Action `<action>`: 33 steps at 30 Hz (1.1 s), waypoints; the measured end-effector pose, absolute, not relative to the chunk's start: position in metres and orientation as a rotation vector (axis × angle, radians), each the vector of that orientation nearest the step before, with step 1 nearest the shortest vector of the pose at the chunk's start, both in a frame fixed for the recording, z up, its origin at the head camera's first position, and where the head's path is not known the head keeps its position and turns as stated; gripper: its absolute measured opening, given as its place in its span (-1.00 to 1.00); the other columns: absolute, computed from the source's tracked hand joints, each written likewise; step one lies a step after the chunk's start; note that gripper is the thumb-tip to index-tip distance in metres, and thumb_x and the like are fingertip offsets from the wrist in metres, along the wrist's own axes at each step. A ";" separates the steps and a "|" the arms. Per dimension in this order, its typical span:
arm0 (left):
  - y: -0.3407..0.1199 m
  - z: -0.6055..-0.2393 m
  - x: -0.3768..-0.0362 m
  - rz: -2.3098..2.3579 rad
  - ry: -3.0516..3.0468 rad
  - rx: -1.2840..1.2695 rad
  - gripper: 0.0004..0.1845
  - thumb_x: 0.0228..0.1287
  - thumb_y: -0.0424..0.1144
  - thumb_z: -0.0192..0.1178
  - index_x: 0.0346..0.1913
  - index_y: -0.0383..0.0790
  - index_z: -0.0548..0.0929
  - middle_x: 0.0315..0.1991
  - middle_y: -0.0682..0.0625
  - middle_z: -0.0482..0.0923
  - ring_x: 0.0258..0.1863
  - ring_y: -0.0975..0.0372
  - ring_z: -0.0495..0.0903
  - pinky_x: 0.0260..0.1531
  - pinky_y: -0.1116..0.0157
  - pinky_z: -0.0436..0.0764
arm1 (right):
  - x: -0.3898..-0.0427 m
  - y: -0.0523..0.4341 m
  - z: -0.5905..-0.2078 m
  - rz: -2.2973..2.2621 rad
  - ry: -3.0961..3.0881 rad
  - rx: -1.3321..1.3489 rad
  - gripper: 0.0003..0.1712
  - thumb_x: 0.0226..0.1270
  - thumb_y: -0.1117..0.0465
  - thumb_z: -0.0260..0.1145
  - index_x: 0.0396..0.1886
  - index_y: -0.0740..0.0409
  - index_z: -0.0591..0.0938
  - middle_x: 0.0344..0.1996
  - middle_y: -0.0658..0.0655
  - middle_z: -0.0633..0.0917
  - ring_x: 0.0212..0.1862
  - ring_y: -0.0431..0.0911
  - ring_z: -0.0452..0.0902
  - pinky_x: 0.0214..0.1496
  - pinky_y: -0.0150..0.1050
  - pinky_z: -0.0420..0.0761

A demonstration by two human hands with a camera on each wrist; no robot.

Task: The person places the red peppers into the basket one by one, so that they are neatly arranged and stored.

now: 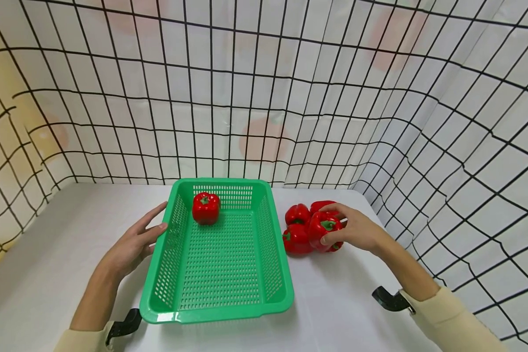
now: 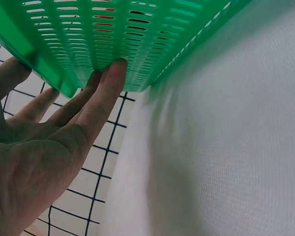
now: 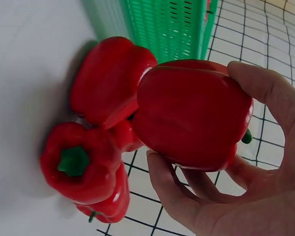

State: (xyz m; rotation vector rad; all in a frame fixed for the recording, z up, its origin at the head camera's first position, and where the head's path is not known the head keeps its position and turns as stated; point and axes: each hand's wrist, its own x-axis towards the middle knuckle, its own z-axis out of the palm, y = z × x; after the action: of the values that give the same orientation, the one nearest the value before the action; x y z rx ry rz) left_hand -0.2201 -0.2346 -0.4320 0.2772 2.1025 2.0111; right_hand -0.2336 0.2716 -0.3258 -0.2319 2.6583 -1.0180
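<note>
On the counter (image 1: 334,303), right of the basket (image 1: 167,264) steadied by the flat-fingered left hand (image 1: 134,244), a pepper (image 1: 324,230) is gripped in the right hand (image 1: 356,230) at the pile, so the pick-up seems underway and lifting it over the rim is called for next.

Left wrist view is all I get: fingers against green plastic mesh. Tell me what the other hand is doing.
Observer: The right hand grips a red bell pepper from the cluster beside the green basket.
Operator: Report what's in the basket.
Observer: One red pepper, at the far end; the rest of the floor is bare.
Operator: Count the peppers still outside.
Observer: About four, including the gripped one; the pile on the table overlaps, so I can't be exact.
Operator: Confirm the left hand's hold.
Observer: The left hand rests straight fingers on the basket's left wall, not curled round it.
</note>
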 end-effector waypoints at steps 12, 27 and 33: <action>-0.236 -0.432 -0.218 2.022 2.102 0.280 -0.23 0.58 -0.06 0.05 0.66 0.12 -0.09 0.15 -0.01 0.62 -0.07 0.08 0.78 -0.04 0.19 0.75 | -0.250 0.251 -0.309 -1.034 2.675 -0.251 -0.11 0.10 -0.02 0.54 0.44 -0.12 0.39 0.29 0.26 0.50 0.30 0.22 0.40 0.08 0.11 0.71; -0.234 -0.432 -0.218 2.028 2.120 0.268 -0.23 0.57 -0.07 0.06 0.66 0.12 -0.08 0.16 -0.05 0.62 -0.07 0.08 0.78 -0.02 0.20 0.75 | -0.275 0.203 -0.287 -1.074 2.674 -0.243 -0.11 0.12 0.00 0.52 0.46 -0.17 0.36 0.33 0.21 0.43 0.28 0.18 0.43 0.14 0.08 0.68; -0.234 -0.432 -0.219 2.017 2.128 0.276 -0.23 0.58 -0.07 0.05 0.66 0.11 -0.08 0.22 -0.10 0.57 -0.03 0.08 0.76 -0.01 0.19 0.74 | -0.287 0.181 -0.289 -1.140 2.658 -0.245 -0.11 0.08 0.07 0.54 0.41 -0.08 0.35 0.31 0.18 0.46 0.26 0.16 0.44 0.13 0.06 0.68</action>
State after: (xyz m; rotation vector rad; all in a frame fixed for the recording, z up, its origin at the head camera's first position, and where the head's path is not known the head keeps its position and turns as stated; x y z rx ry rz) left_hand -0.2191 -0.2340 -0.4320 0.2758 2.1281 2.0172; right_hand -0.2865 0.1813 -0.2891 -0.2447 2.6579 -1.1399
